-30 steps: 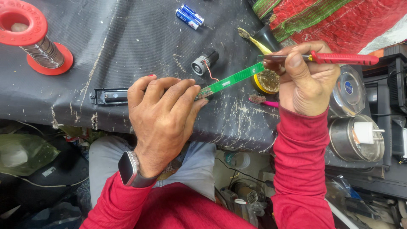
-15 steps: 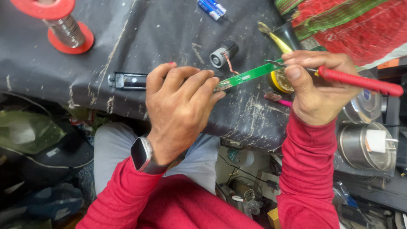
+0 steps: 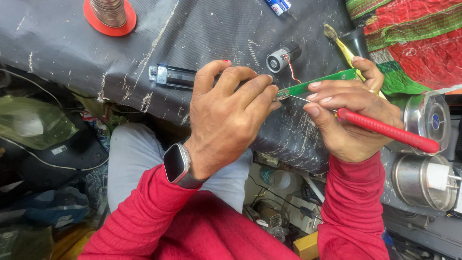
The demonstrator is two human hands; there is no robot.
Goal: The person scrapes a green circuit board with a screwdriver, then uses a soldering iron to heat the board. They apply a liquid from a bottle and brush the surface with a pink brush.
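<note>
The solder spool (image 3: 109, 14) has slid toward the top edge as the head leaned in. The left hand (image 3: 231, 115) still presses closed fingers on the green board's (image 3: 317, 84) near end on the desk (image 3: 62, 43); the right hand (image 3: 349, 118), grip shut, has brought the red iron's (image 3: 385, 129) tip onto the board
</note>
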